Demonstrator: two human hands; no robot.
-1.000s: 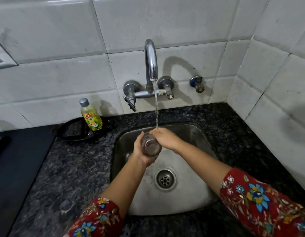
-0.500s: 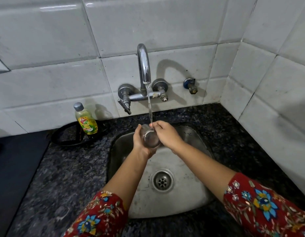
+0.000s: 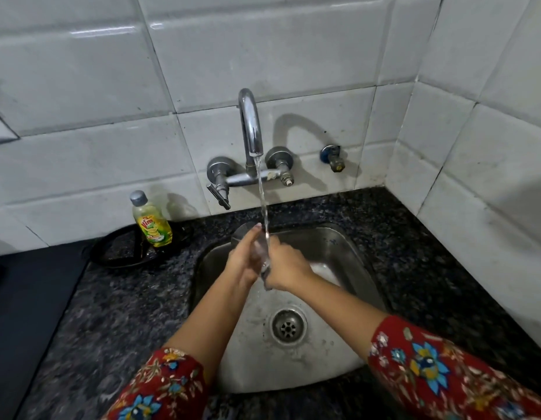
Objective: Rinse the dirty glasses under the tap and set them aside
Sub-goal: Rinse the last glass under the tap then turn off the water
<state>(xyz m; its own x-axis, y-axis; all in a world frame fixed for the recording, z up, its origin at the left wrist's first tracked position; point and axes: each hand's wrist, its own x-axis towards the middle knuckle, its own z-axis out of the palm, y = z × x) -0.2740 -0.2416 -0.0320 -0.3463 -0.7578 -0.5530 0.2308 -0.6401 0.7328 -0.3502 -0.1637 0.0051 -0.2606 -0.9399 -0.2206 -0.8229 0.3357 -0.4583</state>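
Observation:
A clear drinking glass (image 3: 262, 259) is held tilted over the steel sink (image 3: 342, 247), directly under the running stream from the chrome tap (image 3: 250, 125). My left hand (image 3: 243, 262) holds it from the left, fingers reaching up along its side. My right hand (image 3: 288, 268) grips it from the right. Most of the glass is hidden between the two hands; water runs over it and my fingers.
A yellow-green dish soap bottle (image 3: 151, 224) stands on a black round stand (image 3: 117, 253) left of the sink. The drain (image 3: 288, 327) lies below my hands. Dark granite counter (image 3: 126, 313) surrounds the sink, with tiled walls behind and to the right and a small valve (image 3: 332, 157).
The glass has turned from showing its round end to me to lying tilted between both hands. The hands have closed in around it under the stream.

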